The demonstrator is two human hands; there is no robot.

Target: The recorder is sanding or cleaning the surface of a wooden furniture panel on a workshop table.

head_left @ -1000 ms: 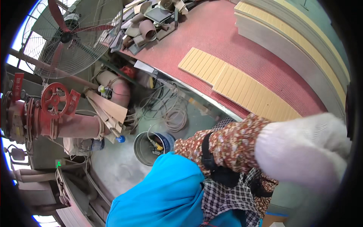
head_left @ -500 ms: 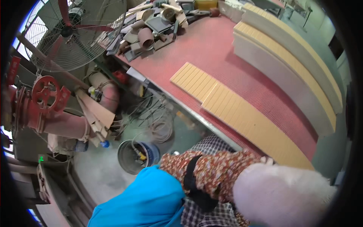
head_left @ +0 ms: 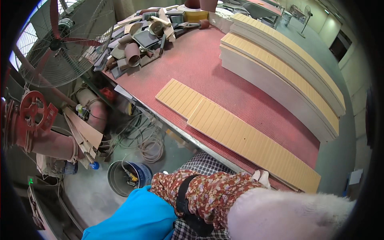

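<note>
My left arm, in a floral sleeve with a black band, reaches across the lower middle. Two pale fingertips of my left hand (head_left: 261,177) show stretched out beyond it at the table's near edge, beside a long yellow grooved board (head_left: 252,140); the rest is hidden. A shorter grooved board (head_left: 179,97) lies end to end with it. Very close to the camera, a fuzzy white shape, apparently my gloved right hand (head_left: 288,216), fills the lower right. Its fingers cannot be made out, nor whether it holds anything.
Stacked yellow-topped boards (head_left: 276,66) stand on the far right of the red table (head_left: 188,56). Offcuts and tubes (head_left: 144,40) are heaped at its far left. Left of it are a large fan (head_left: 56,44), a red valve wheel (head_left: 33,110), coiled hoses (head_left: 151,149) and a bucket (head_left: 146,176).
The view has shifted, so the table and boards appear further left and slightly lower. The left fingertips show more clearly. Both boards lie as before.
</note>
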